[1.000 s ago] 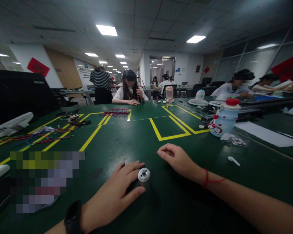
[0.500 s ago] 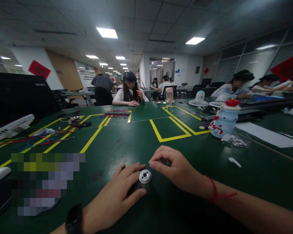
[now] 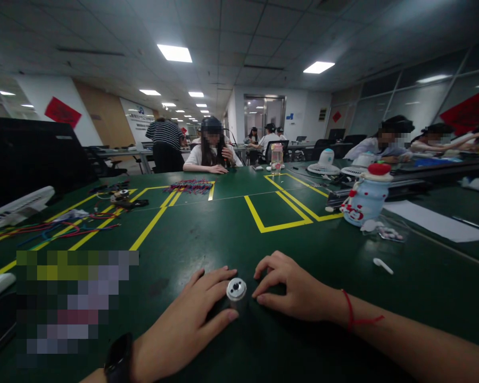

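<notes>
A small metal cylinder (image 3: 237,290) with holes in its round top stands upright on the dark green table (image 3: 207,234). My left hand (image 3: 199,306) lies on the table at its left side, fingers spread, with the thumb and fingers partly around the cylinder. Whether the fingers touch it is hard to tell. Just right of the cylinder rests my right hand (image 3: 285,287), apart from it, fingers curved with gaps between them and nothing visible in them.
Bundles of coloured wires (image 3: 80,226) lie on the left, near a white fan (image 3: 19,210). At the right are a blue bottle (image 3: 365,199), a white earbud (image 3: 383,266) and a paper sheet (image 3: 439,219). Across the table sits a person (image 3: 212,149).
My right hand has moved slightly down and to the right, away from the cylinder, and its fingers have parted. My left hand and the cylinder stay in nearly the same place.
</notes>
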`<state>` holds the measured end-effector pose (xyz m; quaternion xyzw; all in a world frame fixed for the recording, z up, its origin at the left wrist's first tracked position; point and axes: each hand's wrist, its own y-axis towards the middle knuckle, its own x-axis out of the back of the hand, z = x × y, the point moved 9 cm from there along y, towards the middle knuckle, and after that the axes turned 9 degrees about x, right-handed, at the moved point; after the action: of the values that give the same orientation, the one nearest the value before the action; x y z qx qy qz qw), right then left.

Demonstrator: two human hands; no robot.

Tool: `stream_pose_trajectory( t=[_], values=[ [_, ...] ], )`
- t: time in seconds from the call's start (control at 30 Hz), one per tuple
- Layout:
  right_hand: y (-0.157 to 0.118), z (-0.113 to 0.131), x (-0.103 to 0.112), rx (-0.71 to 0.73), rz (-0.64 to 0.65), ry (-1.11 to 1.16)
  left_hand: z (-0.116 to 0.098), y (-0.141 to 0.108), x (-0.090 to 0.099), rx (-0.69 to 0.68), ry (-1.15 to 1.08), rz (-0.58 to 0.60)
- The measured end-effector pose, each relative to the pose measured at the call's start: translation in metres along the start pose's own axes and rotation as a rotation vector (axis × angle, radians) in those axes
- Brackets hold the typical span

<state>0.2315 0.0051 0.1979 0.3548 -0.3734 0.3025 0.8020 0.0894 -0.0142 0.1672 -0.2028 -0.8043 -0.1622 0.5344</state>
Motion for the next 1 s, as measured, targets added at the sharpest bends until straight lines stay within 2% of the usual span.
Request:
stream_pose_trajectory(
  t=[0.07,0.13,0.3,0.4,0.47,0.53,0.6,0.7,0.77,0.83,1.0],
  values=[
    [0.004,-0.001,0.002,-0.015,-0.04,0.058,0.004,-0.002,0.0,-0.002,-0.002,0.002],
    [0.007,-0.012,0.008,-0.074,-0.122,0.137,0.009,-0.004,-0.001,-0.003,-0.009,-0.003],
    [-0.006,-0.086,0.029,-0.392,-0.415,0.214,0.02,-0.003,-0.009,0.006,-0.017,-0.001],
    [-0.017,-0.12,0.03,-0.465,-0.46,0.195,0.022,0.001,-0.017,0.009,-0.015,0.002],
    [-0.02,-0.127,0.027,-0.464,-0.443,0.185,0.022,0.003,-0.021,0.008,-0.018,0.003],
    [-0.018,-0.119,0.021,-0.432,-0.393,0.18,0.022,0.005,-0.024,0.008,-0.017,0.008],
    [-0.011,-0.097,0.009,-0.345,-0.277,0.194,0.022,0.006,-0.025,0.009,-0.012,0.015],
    [0.002,-0.049,-0.016,-0.095,-0.038,0.158,0.022,0.005,-0.026,0.013,-0.004,0.03],
    [0.006,-0.026,-0.028,0.03,0.046,0.094,0.023,0.004,-0.027,0.011,0.002,0.037],
    [0.011,-0.018,-0.031,0.043,0.006,0.094,0.024,0.002,-0.026,0.01,0.007,0.026],
    [0.027,-0.007,-0.016,0.004,-0.29,0.214,0.027,0.0,-0.025,-0.018,0.023,-0.013]
  ],
)
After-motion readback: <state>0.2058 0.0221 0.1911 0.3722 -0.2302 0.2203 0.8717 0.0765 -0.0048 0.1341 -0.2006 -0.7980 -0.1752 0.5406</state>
